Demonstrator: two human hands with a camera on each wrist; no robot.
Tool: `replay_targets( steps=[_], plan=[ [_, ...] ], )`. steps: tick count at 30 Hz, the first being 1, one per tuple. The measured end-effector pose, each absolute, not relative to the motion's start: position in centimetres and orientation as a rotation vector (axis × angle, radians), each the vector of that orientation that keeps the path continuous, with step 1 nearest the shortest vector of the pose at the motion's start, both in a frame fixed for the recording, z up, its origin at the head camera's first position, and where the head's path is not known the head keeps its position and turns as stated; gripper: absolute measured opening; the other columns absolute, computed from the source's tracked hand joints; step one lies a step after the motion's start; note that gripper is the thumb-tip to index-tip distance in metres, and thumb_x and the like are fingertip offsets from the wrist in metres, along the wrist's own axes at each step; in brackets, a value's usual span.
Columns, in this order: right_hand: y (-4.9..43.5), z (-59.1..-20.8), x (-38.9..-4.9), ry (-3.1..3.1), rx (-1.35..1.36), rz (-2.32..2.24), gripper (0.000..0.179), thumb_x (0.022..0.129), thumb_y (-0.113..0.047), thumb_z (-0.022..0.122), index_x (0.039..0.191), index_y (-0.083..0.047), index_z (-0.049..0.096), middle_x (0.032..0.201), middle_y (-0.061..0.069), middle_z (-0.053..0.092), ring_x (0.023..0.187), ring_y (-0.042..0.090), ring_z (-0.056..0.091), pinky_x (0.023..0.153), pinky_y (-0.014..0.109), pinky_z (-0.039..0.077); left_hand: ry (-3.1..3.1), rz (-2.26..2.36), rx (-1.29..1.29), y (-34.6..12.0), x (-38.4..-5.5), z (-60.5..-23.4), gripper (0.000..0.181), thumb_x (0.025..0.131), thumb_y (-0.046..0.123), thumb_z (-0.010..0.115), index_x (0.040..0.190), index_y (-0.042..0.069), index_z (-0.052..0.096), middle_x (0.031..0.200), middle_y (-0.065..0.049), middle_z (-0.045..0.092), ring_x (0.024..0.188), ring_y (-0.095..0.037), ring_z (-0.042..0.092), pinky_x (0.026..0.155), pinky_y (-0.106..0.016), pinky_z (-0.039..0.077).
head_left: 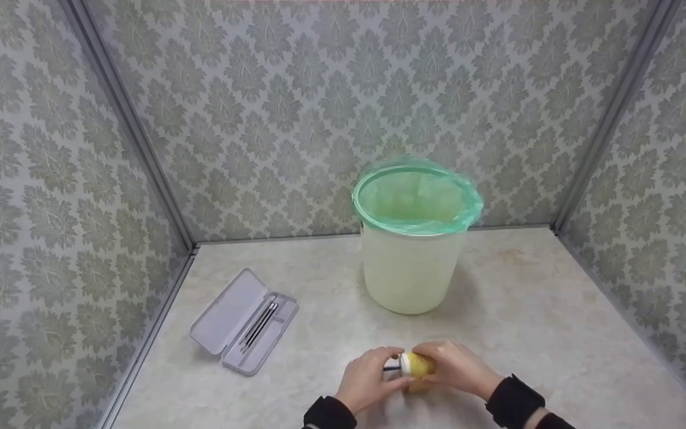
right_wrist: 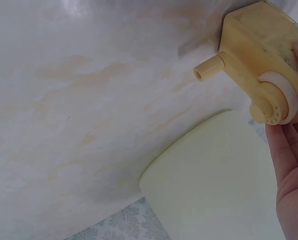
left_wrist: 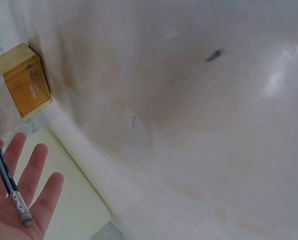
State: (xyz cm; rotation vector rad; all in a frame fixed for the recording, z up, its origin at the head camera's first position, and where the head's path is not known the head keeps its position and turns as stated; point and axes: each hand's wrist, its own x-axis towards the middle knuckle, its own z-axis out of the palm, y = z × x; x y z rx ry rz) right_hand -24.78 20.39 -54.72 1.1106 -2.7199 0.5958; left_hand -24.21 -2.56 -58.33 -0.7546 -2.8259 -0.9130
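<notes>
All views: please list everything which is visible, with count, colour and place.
Table: 1, cream, beneath
Walls: 3, patterned grey-green, around table
Trim: several strips, grey, wall edges
Bin: 1, pale green, table's back
Bag: 1, green, lining bin
Case: 1, pale grey, left, open
Case pencils: exact count unclear, dark, inside case
Sharpener: 1, yellow and white, in front of bin
Pencil: 1, dark, silver-ended, at sharpener
Bands: 2, black, wrists
Left grip: 1, bare, at sharpener's white end
Right grip: 1, bare, on sharpener

bin (head_left: 411, 271) x1 | sharpener (right_wrist: 264, 60) x1 | case (head_left: 227, 316) x1 | uncased pcl (left_wrist: 6, 172) x1 (cased pcls (head_left: 261, 327) ≥2, blurry) | grips (head_left: 370, 380) (head_left: 457, 366) x2
</notes>
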Motion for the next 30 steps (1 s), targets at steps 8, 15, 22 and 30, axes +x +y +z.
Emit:
replay_targets(
  steps=[8,15,22,30],
  plan=[
    [20.3,-55.0,-24.8,-2.69,1.119,0.607,0.038,0.071,-0.011,0.09,0.105,-0.012,0.072,0.095,-0.004,0.075,0.084,0.004,0.065,0.073,0.025,0.055,-2.835,-0.813,-0.705,-2.0,-24.2,-58.7,0.056,0.087,0.07,0.065,0.127,0.031,0.068,0.104,0.01,0.076,0.087,-0.007,0.068,0.069,-0.028,0.051],
    [20.3,-54.9,-24.7,-2.713,1.104,0.602,0.036,0.073,-0.014,0.09,0.105,-0.012,0.072,0.096,-0.005,0.075,0.084,0.004,0.065,0.073,0.025,0.055,-2.866,-0.707,-0.698,-1.8,-24.3,-58.7,0.056,0.089,0.072,0.062,0.128,0.031,0.067,0.1,0.008,0.078,0.081,-0.009,0.07,0.067,-0.031,0.051],
    [20.2,-54.9,-24.7,-2.723,1.089,0.602,0.034,0.077,-0.022,0.089,0.105,-0.013,0.073,0.097,-0.005,0.076,0.085,0.004,0.066,0.073,0.024,0.055,-2.879,-0.646,-0.717,-1.5,-24.4,-58.9,0.056,0.09,0.07,0.061,0.128,0.03,0.066,0.099,0.008,0.078,0.08,-0.008,0.069,0.066,-0.029,0.051],
    [20.2,-54.8,-24.8,-2.735,1.08,0.616,0.034,0.081,-0.031,0.087,0.106,-0.012,0.074,0.097,-0.004,0.077,0.084,0.004,0.066,0.073,0.024,0.055,-2.818,-0.569,-0.725,-1.3,-24.3,-59.1,0.049,0.09,0.063,0.067,0.123,0.027,0.068,0.089,0.007,0.078,0.073,-0.009,0.069,0.06,-0.026,0.048]
  ],
)
